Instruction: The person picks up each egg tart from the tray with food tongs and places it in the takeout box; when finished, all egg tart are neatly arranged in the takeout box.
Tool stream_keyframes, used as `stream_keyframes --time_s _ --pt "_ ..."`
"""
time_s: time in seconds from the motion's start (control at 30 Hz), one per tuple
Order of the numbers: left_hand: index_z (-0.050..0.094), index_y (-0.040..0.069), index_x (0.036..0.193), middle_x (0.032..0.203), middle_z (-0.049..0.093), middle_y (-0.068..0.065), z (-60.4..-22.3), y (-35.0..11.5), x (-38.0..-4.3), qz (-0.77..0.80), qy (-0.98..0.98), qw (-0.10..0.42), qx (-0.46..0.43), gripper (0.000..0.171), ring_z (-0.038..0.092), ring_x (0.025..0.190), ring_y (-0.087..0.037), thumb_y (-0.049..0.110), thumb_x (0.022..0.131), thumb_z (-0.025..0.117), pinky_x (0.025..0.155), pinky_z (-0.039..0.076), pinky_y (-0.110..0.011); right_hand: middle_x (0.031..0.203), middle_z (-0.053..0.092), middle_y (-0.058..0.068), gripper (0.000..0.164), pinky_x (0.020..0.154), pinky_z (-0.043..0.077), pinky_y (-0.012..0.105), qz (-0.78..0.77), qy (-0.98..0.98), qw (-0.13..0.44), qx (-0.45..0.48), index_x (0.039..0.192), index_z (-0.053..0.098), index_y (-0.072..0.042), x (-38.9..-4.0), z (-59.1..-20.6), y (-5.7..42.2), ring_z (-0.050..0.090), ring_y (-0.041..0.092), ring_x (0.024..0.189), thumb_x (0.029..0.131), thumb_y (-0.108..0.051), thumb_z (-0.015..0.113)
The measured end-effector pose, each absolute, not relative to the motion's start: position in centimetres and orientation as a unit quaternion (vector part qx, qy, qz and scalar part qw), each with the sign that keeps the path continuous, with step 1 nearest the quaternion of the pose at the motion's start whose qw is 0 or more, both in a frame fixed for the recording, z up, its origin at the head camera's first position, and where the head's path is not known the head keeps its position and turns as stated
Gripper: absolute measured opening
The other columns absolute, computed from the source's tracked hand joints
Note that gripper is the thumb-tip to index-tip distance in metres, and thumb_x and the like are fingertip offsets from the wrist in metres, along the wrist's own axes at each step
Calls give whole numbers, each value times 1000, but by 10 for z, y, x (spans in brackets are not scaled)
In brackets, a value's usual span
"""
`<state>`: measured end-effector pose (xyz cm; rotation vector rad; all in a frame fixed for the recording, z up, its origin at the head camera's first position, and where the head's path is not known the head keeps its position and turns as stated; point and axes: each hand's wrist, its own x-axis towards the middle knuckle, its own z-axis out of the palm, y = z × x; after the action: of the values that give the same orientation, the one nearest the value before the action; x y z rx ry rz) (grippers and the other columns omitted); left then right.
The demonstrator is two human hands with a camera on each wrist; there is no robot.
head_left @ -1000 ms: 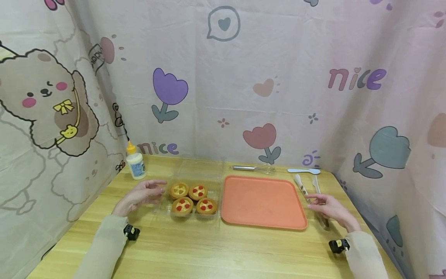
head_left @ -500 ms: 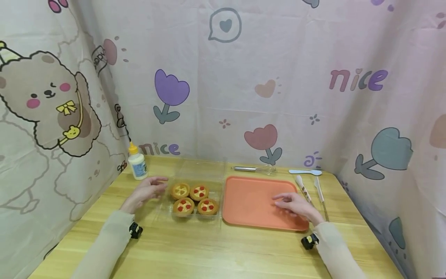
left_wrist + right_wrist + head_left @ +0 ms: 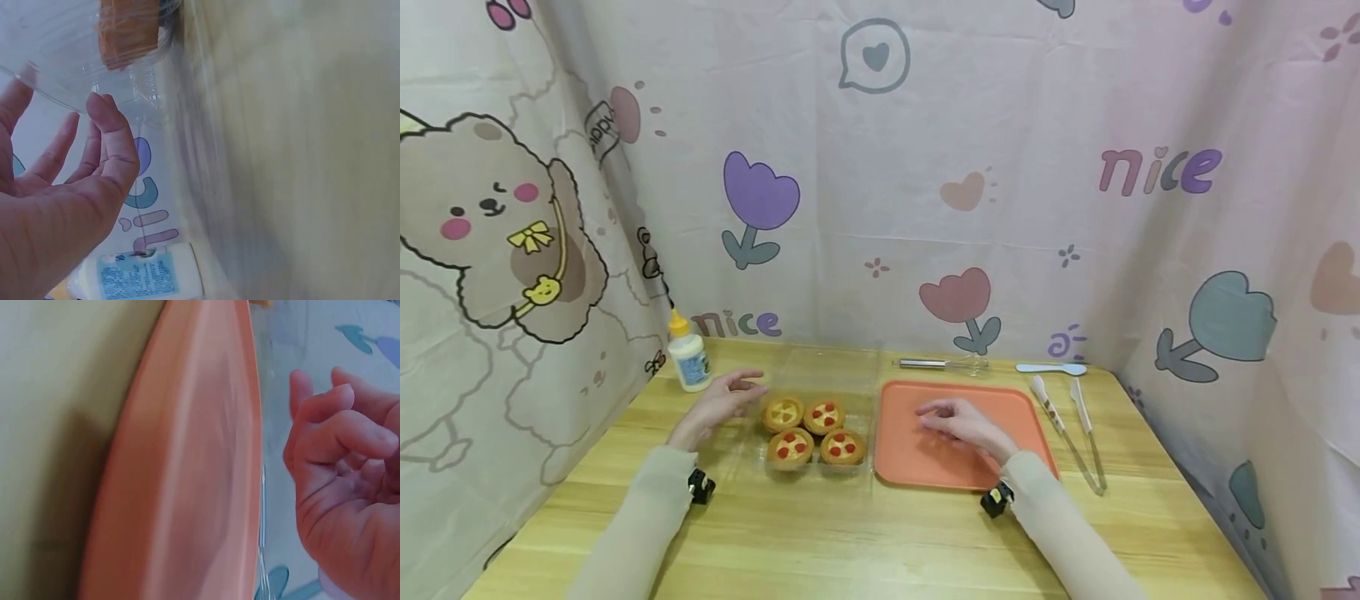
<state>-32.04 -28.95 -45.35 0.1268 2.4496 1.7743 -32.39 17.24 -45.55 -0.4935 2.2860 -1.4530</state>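
A clear plastic box (image 3: 871, 433) with its lid (image 3: 827, 367) folded back holds several egg tarts, one with yellow topping (image 3: 783, 414) and others with red pieces (image 3: 791, 448). At its left side is my left hand (image 3: 721, 407), fingers relaxed and parted, fingertips right at the box's edge in the left wrist view, with nothing in the grasp. My right hand (image 3: 964, 427) hovers over the orange tray (image 3: 917, 467), fingers loosely bent and holding nothing. In the right wrist view, the right hand (image 3: 350, 475) shows above the tray's rim (image 3: 256, 425).
A white glue bottle with a yellow cap (image 3: 691, 363) stands back left. Behind the tray lie a whisk (image 3: 925, 364) and a pale blue spatula (image 3: 1051, 368). Metal tongs with white tips (image 3: 1093, 450) lie spread to the tray's right. A printed curtain (image 3: 880, 167) borders the table.
My right hand has moved left from over the tongs to above the tray, leaving the tongs on the table. My left hand has shifted only slightly beside the box.
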Motion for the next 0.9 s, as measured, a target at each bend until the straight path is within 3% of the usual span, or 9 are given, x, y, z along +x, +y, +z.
stream_keyframes --time_s 0.2,0.33,0.5,0.77,0.9 --pt "34 2 149 134 50 -24 -453 -289 -331 593 802 56 53 69 54 118 -42 32 95 65 83 58 -38 119 67 16 43 58 50 26 -523 811 170 -198 134 58 -4 -336 -456 148 59 22 73 96 -23 64" --pt "35 1 148 130 53 -24 -454 -288 -337 585 807 49 64 64 60 111 -36 28 97 63 77 58 -34 122 64 20 43 70 60 34 -548 799 165 -184 135 56 -2 -346 -459 132 68 29 87 96 -17 63" --pt "35 0 148 130 52 -26 -454 -285 -343 575 814 50 64 61 61 107 -31 25 99 60 77 58 -33 132 59 21 45 78 61 39 -571 785 152 -185 139 51 -1 -355 -456 112 65 36 103 96 -11 60" --pt "34 -4 148 139 44 -35 -449 -281 -350 563 821 59 67 53 57 113 -42 16 102 52 83 57 -42 140 52 23 45 88 58 46 -590 773 140 -189 143 46 1 -365 -452 90 57 43 117 99 -5 53" --pt "33 -7 147 141 43 -34 -447 -279 -353 549 831 61 61 52 56 116 -43 13 102 51 86 57 -43 143 48 24 46 92 56 50 -588 774 137 -189 144 44 2 -368 -452 84 58 40 117 100 -5 53"
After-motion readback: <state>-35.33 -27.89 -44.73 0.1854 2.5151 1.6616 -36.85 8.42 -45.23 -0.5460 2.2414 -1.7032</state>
